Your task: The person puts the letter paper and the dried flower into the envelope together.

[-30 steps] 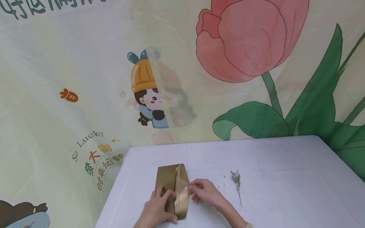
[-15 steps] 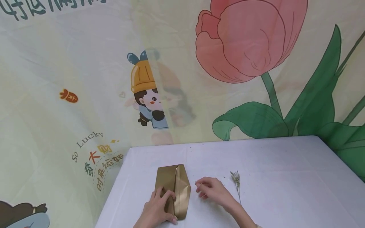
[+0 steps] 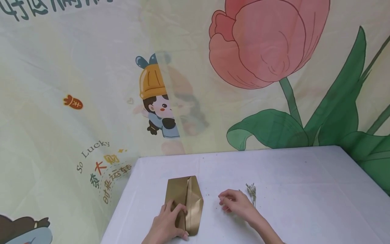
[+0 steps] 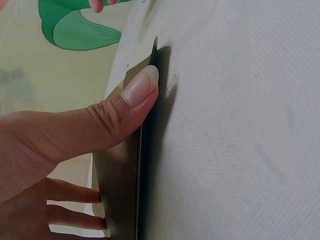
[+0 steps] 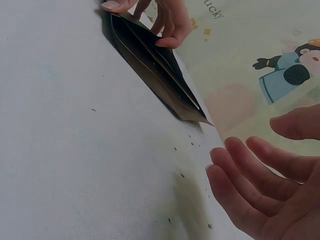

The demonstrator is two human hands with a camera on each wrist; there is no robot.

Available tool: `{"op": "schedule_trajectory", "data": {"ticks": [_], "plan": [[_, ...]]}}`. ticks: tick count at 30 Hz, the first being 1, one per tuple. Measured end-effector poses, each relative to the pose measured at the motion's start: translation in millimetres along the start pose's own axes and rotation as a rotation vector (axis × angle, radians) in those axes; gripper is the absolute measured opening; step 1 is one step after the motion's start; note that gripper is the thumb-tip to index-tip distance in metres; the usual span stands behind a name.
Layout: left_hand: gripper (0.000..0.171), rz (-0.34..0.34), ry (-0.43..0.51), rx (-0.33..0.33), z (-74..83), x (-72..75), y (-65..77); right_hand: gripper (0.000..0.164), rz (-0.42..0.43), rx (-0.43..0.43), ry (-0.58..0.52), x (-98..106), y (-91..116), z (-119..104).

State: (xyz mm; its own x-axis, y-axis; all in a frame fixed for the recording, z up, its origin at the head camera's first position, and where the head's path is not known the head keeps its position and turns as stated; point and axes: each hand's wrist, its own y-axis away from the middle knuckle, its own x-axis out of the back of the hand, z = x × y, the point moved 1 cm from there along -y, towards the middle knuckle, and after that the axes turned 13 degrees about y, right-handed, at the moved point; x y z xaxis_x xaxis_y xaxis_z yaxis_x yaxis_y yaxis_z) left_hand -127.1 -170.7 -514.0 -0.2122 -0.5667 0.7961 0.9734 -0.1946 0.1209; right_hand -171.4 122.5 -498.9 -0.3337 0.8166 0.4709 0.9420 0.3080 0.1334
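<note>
A gold envelope (image 3: pixel 194 215) lies on the white table, its flap spread toward the right. My left hand (image 3: pixel 167 220) grips it, thumb at the near end and fingertips by the slit. The left wrist view has the thumb (image 4: pixel 142 87) pressed to the envelope's edge. Seen from the right wrist, the envelope's mouth (image 5: pixel 155 70) gapes, dark inside. Apart from it, my right hand (image 3: pixel 239 205) hovers over the table with loosely bent fingers and nothing visible in them. Just behind that hand is a sprig of dried flowers (image 3: pixel 251 193), its lower stem hidden.
Small dark crumbs (image 5: pixel 182 175) are scattered on the white tabletop (image 3: pixel 304 196) between envelope and right hand. A printed cloth (image 3: pixel 207 101) with a large tulip and cartoon figures hangs behind the table's far edge.
My right hand has let go of the envelope's flap and moved right, now partly covering the dried sprig. The left hand and envelope have stayed in place.
</note>
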Motion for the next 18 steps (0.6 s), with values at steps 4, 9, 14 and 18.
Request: {"op": "schedule_trajectory", "data": {"ticks": [4,9,14,18], "plan": [[0.074,0.0,0.0,0.004,0.3,-0.4,-0.3,0.023,0.047,0.004,0.005,1.7,1.0,2.4],[0.074,0.003,-0.003,0.005,1.1,-0.4,-1.5,0.021,0.097,-0.008,0.02,5.5,0.8,2.5],[0.074,-0.001,-0.003,0.0,1.1,-0.2,-0.3,0.023,0.14,-0.062,0.071,9.8,1.8,1.3],[0.073,-0.003,-0.005,-0.003,1.2,-0.3,1.0,0.019,0.205,-0.069,0.139,14.3,2.6,-0.4]]}}
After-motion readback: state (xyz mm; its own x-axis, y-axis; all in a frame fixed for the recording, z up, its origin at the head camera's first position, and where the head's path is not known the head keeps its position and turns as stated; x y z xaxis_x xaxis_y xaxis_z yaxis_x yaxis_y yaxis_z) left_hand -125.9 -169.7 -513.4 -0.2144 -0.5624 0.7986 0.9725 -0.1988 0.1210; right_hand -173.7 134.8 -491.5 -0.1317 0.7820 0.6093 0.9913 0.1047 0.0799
